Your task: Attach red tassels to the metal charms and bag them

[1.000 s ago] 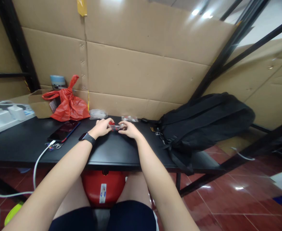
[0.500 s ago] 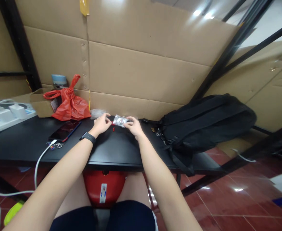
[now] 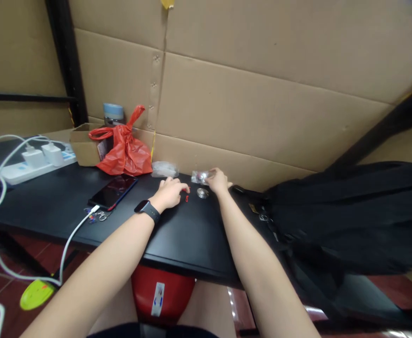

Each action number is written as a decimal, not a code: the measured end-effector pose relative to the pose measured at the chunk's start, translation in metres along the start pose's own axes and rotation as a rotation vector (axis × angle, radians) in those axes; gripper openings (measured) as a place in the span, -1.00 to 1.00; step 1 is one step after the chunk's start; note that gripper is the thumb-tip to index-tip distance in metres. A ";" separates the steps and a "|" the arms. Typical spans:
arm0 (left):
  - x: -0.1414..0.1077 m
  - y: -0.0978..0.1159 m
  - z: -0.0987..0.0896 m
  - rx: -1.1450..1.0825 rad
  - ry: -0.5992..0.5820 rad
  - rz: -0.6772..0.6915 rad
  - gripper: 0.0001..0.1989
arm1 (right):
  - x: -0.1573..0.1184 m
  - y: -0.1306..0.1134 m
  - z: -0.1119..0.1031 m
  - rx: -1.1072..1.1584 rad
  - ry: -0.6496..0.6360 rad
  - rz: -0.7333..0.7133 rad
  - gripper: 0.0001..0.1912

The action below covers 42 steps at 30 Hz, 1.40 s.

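Observation:
My left hand (image 3: 171, 192), with a black watch on its wrist, rests low over the black desk, fingers bent beside small red pieces (image 3: 186, 198). Whether its fingertips hold one of them is too small to tell. My right hand (image 3: 219, 181) pinches the right end of a small clear plastic packet (image 3: 200, 177) near the cardboard wall. A round shiny metallic item (image 3: 202, 193) lies on the desk between my hands, just below the packet. Another clear plastic wrapper (image 3: 164, 169) lies behind my left hand.
On the left are a red plastic bag (image 3: 126, 152), a cardboard box (image 3: 83, 145), a power strip (image 3: 33, 169) and a charging phone (image 3: 113, 191). A black backpack (image 3: 354, 216) lies at the right. A cardboard wall (image 3: 248, 108) closes the desk's back.
The view has swung to the right. The round metallic item now lies on the desk, apart from the packet in my right hand. My left hand has come down nearer the red pieces.

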State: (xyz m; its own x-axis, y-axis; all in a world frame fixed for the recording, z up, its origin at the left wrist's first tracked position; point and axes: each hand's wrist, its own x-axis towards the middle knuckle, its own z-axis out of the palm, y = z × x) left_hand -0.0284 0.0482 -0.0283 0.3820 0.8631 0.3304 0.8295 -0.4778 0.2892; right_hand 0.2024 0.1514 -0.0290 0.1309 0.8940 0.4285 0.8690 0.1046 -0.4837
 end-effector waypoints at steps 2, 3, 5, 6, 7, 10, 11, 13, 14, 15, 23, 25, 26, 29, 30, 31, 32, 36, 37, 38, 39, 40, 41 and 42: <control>-0.001 0.003 0.002 0.014 -0.022 0.024 -0.56 | -0.005 0.000 0.004 -0.097 0.033 0.030 -0.69; -0.001 0.003 0.002 0.024 -0.029 0.033 -0.55 | -0.007 0.001 0.004 -0.116 0.048 0.019 -0.72; 0.000 0.004 0.001 0.048 -0.043 0.053 -0.56 | -0.012 0.006 -0.001 -0.073 0.028 -0.059 -0.78; 0.000 0.005 0.000 0.060 -0.049 0.060 -0.59 | -0.015 0.009 -0.004 -0.027 -0.017 -0.106 -0.81; 0.001 0.005 -0.001 0.072 -0.053 0.064 -0.63 | -0.018 0.013 -0.007 0.023 -0.081 -0.157 -0.83; 0.002 0.008 -0.002 0.100 -0.052 0.068 -0.76 | -0.029 0.019 -0.011 0.166 -0.293 -0.279 -0.72; 0.002 0.009 -0.002 0.105 -0.046 0.076 -0.75 | -0.034 0.019 -0.011 0.204 -0.333 -0.296 -0.67; 0.001 0.011 -0.001 0.109 -0.044 0.113 -0.67 | -0.042 0.019 -0.008 0.256 -0.346 -0.296 -0.63; 0.000 0.011 -0.001 0.111 -0.050 0.136 -0.63 | -0.045 0.018 -0.007 0.271 -0.329 -0.281 -0.63; -0.001 0.012 0.000 0.117 -0.059 0.156 -0.63 | -0.048 0.017 -0.007 0.280 -0.305 -0.263 -0.64; -0.001 0.006 -0.001 0.212 0.009 0.193 -0.80 | -0.067 0.017 -0.015 0.377 -0.243 -0.145 -0.50; 0.000 0.005 -0.002 0.224 0.020 0.187 -0.83 | -0.069 0.016 -0.016 0.400 -0.247 -0.129 -0.47; 0.000 0.005 -0.002 0.229 0.024 0.178 -0.84 | -0.069 0.016 -0.015 0.407 -0.249 -0.126 -0.47; 0.000 0.006 -0.001 0.218 0.039 0.152 -0.82 | -0.067 0.014 -0.015 0.427 -0.256 -0.132 -0.49; 0.000 0.007 -0.001 0.189 0.045 0.139 -0.81 | -0.066 0.013 -0.015 0.437 -0.248 -0.133 -0.49; 0.001 0.007 -0.001 0.142 0.053 0.116 -0.82 | -0.065 0.013 -0.016 0.448 -0.232 -0.132 -0.50; 0.001 0.008 -0.001 0.077 0.065 0.084 -0.83 | -0.065 0.012 -0.018 0.463 -0.209 -0.128 -0.51; 0.004 0.005 -0.006 -0.205 0.129 -0.043 -0.88 | -0.064 0.007 -0.026 0.586 -0.167 -0.112 -0.52; 0.005 0.004 -0.008 -0.252 0.150 -0.051 -0.89 | -0.064 0.005 -0.028 0.629 -0.180 -0.112 -0.52; 0.006 0.001 -0.010 -0.295 0.174 -0.051 -0.90 | -0.066 0.001 -0.029 0.673 -0.198 -0.118 -0.53; 0.006 -0.001 -0.012 -0.335 0.203 -0.054 -0.91 | -0.067 -0.002 -0.029 0.717 -0.216 -0.126 -0.53; 0.007 -0.002 -0.013 -0.371 0.231 -0.059 -0.90 | -0.069 -0.006 -0.029 0.761 -0.234 -0.134 -0.53; 0.007 -0.004 -0.014 -0.399 0.254 -0.065 -0.89 | -0.071 -0.011 -0.028 0.805 -0.247 -0.138 -0.53; 0.007 -0.004 -0.015 -0.416 0.269 -0.070 -0.89 | -0.073 -0.015 -0.028 0.849 -0.254 -0.141 -0.51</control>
State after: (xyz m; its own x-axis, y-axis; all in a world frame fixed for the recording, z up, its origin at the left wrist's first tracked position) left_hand -0.0355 0.0536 -0.0137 0.1672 0.8489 0.5014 0.5957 -0.4922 0.6347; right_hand 0.1929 0.0725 -0.0315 -0.1474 0.9074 0.3935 0.2100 0.4175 -0.8841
